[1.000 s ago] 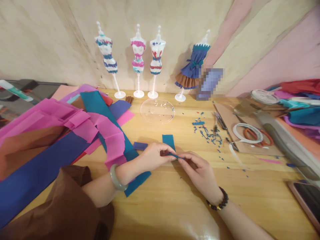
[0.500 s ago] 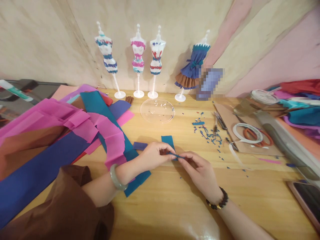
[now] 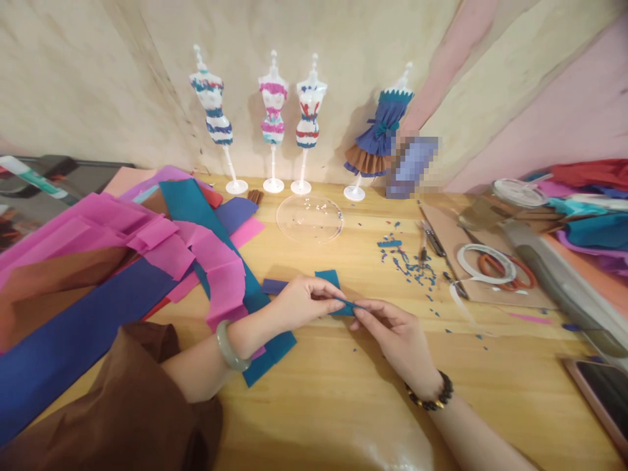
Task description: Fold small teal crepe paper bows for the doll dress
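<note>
- right hand (image 3: 396, 330): narrow grip, thumb and fingers pinching a teal strip (image 3: 348, 304) between both hands, over the table (image 3: 314, 412)
- left hand (image 3: 301, 304): grip equally narrow, pinching the same strip
- flat teal piece (image 3: 328, 279): just beyond the left fingertips
- small scraps (image 3: 415, 269): scattered beyond the right hand
- dressed mannequin (image 3: 380, 131): stands near the wall (image 3: 343, 33)

Left hand (image 3: 300, 305) and right hand (image 3: 401, 332) pinch, fingertips close together.
The person's left forearm (image 3: 199, 369) reaches in from the lower left, wrist almost straight, back of the hand uppermost, thumb and forefinger brought together at the tips. The right forearm (image 3: 478, 433) slants up from the lower right; that hand points inward, thumb on the near side against the forefinger, its remaining fingers bent and partly hidden.
</note>
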`<action>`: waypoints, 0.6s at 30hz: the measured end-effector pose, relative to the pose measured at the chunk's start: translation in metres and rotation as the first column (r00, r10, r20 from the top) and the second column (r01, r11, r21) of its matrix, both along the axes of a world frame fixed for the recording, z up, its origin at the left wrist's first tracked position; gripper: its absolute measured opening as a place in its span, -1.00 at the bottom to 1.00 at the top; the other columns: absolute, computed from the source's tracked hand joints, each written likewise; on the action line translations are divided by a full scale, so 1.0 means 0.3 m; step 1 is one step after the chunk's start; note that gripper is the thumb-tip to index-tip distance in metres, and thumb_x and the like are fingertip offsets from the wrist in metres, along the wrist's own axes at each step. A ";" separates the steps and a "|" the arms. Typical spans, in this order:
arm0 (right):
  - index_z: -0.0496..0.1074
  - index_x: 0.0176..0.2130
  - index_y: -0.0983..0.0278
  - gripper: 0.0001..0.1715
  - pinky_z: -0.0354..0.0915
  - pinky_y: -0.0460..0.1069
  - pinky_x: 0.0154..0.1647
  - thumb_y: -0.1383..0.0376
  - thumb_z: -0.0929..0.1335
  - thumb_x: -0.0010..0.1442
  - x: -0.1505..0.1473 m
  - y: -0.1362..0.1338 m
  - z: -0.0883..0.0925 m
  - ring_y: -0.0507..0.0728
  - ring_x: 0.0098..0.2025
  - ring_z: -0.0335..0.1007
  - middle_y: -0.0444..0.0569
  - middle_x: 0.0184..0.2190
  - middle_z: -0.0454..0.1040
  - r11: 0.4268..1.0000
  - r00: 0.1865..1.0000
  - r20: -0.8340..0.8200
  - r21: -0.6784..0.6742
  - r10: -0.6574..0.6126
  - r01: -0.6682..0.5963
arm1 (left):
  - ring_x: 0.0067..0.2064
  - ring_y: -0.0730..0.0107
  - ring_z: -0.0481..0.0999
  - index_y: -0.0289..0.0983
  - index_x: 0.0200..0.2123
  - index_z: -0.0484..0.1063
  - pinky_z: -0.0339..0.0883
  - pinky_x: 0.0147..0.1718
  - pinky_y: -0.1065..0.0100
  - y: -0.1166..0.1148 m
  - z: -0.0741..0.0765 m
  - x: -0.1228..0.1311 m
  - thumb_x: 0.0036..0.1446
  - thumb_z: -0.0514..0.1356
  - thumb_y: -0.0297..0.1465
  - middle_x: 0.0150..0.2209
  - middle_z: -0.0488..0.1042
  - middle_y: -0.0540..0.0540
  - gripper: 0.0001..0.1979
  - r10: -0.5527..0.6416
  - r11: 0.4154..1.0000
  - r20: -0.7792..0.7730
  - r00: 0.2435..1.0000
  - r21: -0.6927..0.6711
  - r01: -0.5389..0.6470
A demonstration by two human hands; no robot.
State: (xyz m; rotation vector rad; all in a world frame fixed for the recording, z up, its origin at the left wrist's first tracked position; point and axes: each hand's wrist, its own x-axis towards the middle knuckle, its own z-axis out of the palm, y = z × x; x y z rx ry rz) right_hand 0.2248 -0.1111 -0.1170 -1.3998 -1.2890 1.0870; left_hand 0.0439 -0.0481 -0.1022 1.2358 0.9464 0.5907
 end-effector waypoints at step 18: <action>0.59 -0.31 0.20 -0.86 0.47 -0.09 -0.37 0.29 0.41 0.07 0.008 0.001 0.004 0.06 -0.46 0.55 -0.10 -0.51 0.60 0.994 1.000 0.002 0.104 0.023 -0.023 | -0.64 0.63 0.26 -0.34 -0.39 0.57 0.12 -0.61 0.55 0.005 0.003 -0.012 0.00 0.23 -0.51 -0.68 0.37 0.08 -0.89 0.005 0.999 0.013 1.000 0.043 -0.006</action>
